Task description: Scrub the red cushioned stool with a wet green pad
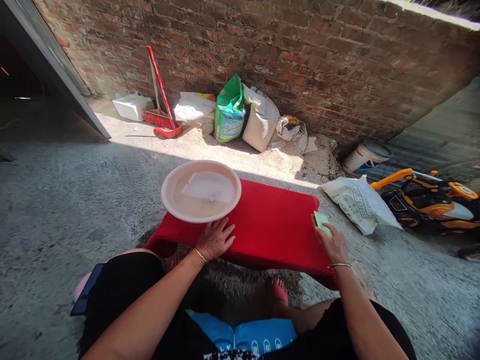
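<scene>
Plainly, from where I stand, the left hand [216,239] rests on the red cloth [273,220], fingers loosely spread, just beside the pale basin [193,217]; the right hand [335,245] has its fingers closed around 1 light green block [322,224] near the cloth's right edge.

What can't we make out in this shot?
All head view:
- Green block: near end, hidden by the right hand.
- Left hand: palm, hidden by the back of the hand.
- Basin: base, hidden by its own rim; dark specks inside too small to identify.
- Red bench: underside, hidden by its top.
- Toy vehicle: far end, cut off by the right edge.
</scene>
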{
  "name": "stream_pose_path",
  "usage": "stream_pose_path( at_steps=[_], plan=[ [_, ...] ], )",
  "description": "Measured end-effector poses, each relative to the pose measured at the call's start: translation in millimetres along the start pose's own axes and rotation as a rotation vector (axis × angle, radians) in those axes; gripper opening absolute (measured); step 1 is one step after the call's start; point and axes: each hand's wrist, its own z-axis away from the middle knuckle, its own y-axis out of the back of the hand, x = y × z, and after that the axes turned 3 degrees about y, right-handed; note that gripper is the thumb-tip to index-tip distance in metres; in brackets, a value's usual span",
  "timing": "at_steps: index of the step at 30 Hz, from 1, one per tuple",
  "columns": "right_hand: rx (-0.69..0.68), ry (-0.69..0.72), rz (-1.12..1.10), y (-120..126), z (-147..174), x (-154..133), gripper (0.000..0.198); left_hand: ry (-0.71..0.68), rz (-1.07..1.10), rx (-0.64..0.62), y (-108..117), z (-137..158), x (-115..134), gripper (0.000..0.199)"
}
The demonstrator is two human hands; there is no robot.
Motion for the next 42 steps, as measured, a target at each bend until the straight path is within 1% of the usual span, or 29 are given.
stream_pose_path(
  at_steps=[3, 6, 8, 10, 12, 16, 19, 22, 25, 27, 30, 33, 36, 38, 40, 42],
  plan=[
    [-0.106, 0.188, -0.081, -20, 20, -64, 0.056, -0.012, -0.013, -0.016, 1, 0, -1, 0.035],
    [-0.174, 0.425, -0.067, -42, 50, -120, 0.05, -0.023, -0.018, -0.02, 0, 0, -2, 0.035],
    [-0.186, 0.57, -0.011, -55, 67, -147, 0.047, -0.028, -0.017, -0.008, -1, 0, -3, 0.035],
    [-0.18, 0.664, 0.053, -65, 78, -165, 0.046, -0.039, -0.023, 0.009, -3, 0, -4, 0.034],
    [-0.186, 0.69, 0.109, -70, 83, -175, 0.048, -0.055, -0.047, 0.02, -4, -1, -5, 0.033],
    [-0.225, 0.633, 0.158, -68, 81, -184, 0.05, -0.069, -0.09, 0.022, -3, -2, -5, 0.032],
    [-0.252, 0.61, 0.169, -63, 78, -192, 0.045, -0.067, -0.09, 0.019, -1, -3, -5, 0.032],
    [-0.269, 0.616, 0.197, -61, 73, -198, 0.041, -0.08, -0.075, 0.032, -2, -4, -6, 0.032],
    [-0.302, 0.579, 0.213, -56, 63, -188, 0.043, -0.098, -0.058, 0.051, -4, -5, -9, 0.033],
    [-0.318, 0.503, 0.218, -49, 53, -168, 0.042, -0.095, -0.044, 0.06, -4, -5, -9, 0.033],
    [-0.298, 0.314, 0.214, -32, 38, -121, 0.041, -0.077, -0.024, 0.064, -3, -5, -7, 0.033],
    [-0.291, 0.054, 0.195, -10, 28, -63, 0.042, -0.074, -0.033, 0.064, -3, -4, -6, 0.033],
    [-0.285, -0.184, 0.214, 15, 23, -7, 0.045, -0.079, -0.043, 0.073, -3, -4, -6, 0.033],
    [-0.256, -0.294, 0.251, 29, 22, 21, 0.047, -0.083, -0.051, 0.078, -3, -4, -7, 0.033],
    [-0.22, -0.356, 0.269, 37, 22, 36, 0.049, -0.087, -0.067, 0.076, -3, -4, -6, 0.033],
    [-0.182, -0.336, 0.249, 37, 25, 32, 0.049, -0.089, -0.079, 0.069, -2, -5, -6, 0.033]
  ],
)
